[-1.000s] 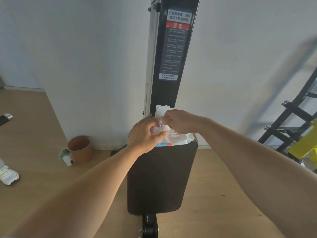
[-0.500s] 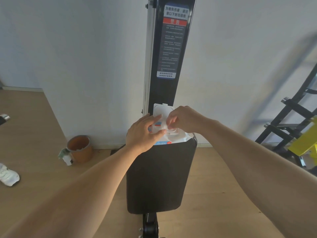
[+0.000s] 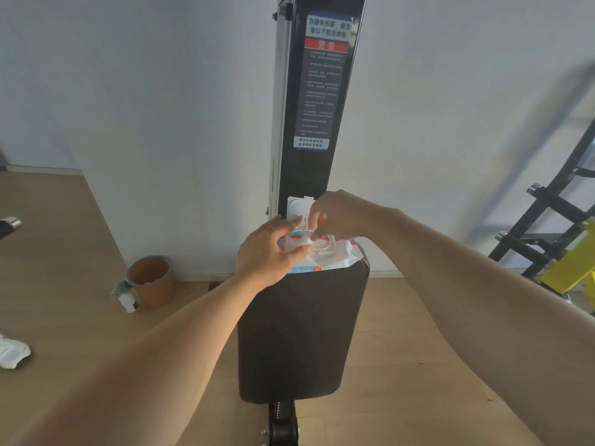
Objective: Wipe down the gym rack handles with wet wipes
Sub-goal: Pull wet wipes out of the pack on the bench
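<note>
At the centre of the frame a pack of wet wipes lies on the far end of a black padded seat, just in front of a black upright post that runs to the top edge. The pack's white flip lid stands open against the post. The left hand rests on the left side of the pack, its thumb and curled fingers clasping the plastic rim of the opening. The right hand reaches in from the right, fingertips bunched and pinching down at the opening; whether a wipe is actually between them cannot be told. A printed warning label is stuck on the post in the upper middle. In the lower left, an orange-brown pot stands on the wooden floor by the wall, a small white bottle just beside it. A white shoe lies at the left edge. A black rack with a yellow part shows at the right edge
</note>
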`<move>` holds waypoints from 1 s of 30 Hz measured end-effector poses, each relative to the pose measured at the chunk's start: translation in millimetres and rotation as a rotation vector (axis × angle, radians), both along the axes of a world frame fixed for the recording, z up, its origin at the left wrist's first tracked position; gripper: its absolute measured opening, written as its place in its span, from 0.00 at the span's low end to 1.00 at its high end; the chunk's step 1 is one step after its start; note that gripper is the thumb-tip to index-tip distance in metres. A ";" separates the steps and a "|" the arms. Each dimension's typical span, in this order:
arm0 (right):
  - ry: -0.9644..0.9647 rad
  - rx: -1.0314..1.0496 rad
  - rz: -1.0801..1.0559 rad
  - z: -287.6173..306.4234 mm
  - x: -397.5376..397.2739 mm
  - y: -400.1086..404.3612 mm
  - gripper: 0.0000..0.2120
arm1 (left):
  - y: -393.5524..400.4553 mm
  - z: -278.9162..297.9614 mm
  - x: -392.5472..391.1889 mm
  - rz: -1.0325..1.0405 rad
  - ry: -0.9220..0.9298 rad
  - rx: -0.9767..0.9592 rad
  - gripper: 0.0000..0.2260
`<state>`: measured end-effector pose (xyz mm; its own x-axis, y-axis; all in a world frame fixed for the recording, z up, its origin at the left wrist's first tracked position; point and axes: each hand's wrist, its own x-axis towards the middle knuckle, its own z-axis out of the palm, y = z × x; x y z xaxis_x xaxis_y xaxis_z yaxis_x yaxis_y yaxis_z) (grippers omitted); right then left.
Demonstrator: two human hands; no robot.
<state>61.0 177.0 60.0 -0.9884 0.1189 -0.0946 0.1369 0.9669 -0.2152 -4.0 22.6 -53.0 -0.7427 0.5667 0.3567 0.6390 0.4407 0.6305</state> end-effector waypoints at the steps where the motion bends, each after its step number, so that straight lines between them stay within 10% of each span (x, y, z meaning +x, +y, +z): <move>1: 0.012 -0.034 0.005 -1.8 1.1 0.6 0.02 | 0.5 -0.8 -0.9 0.003 -0.003 -0.002 0.23; 14: 0.023 0.001 -0.044 -15.8 -1.6 -6.3 0.05 | 5.0 -10.2 -8.7 0.035 -0.037 0.029 0.21; 22: 0.173 -0.429 -0.265 -19.8 14.1 1.3 0.11 | 6.9 -12.1 -7.7 0.055 -0.047 0.040 0.21; 30: 0.175 0.060 -0.012 -12.4 8.7 -9.4 0.04 | 6.0 -9.4 -7.0 0.055 -0.015 0.010 0.25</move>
